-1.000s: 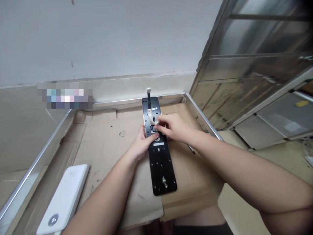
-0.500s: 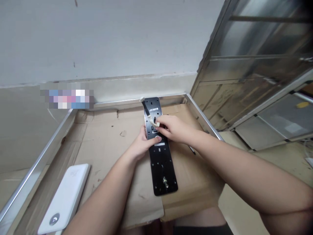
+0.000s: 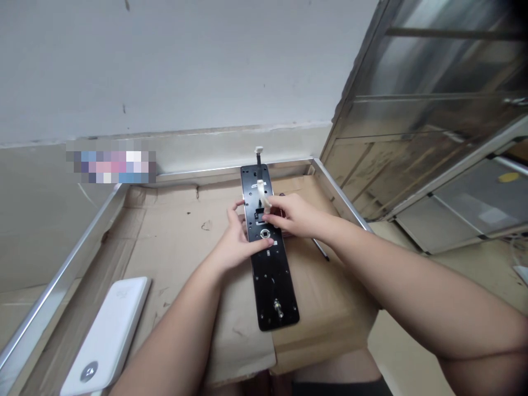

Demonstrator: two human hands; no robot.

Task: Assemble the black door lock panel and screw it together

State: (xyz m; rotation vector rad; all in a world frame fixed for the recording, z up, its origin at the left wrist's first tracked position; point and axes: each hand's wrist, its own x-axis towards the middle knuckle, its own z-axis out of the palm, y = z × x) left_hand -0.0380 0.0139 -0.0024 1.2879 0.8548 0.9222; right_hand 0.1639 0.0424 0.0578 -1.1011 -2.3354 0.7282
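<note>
A long black door-lock panel (image 3: 274, 280) lies on the cardboard, its back with several screws facing up. My left hand (image 3: 241, 242) is closed on its left edge, thumb flat across the face just below a round metal hub (image 3: 265, 234) with a square hole. A short cable (image 3: 261, 187), white and black with a white plug at its far end, stands up from the panel's upper half. My right hand (image 3: 289, 214) pinches the near end of this cable beside a small rectangular recess (image 3: 259, 215). A threaded metal post (image 3: 279, 308) sticks up near the panel's lower end.
Flattened cardboard (image 3: 173, 236) lines the table, which has a raised metal rim (image 3: 342, 192). A white power bank (image 3: 109, 330) lies at the left. A thin dark rod (image 3: 320, 250) shows under my right forearm. A wall stands behind; metal-framed panels are at the right.
The cable's free end has swung from leaning left to nearly upright. My left thumb has slid slightly down, baring the round hub. My right hand keeps its place at the cable's near end.
</note>
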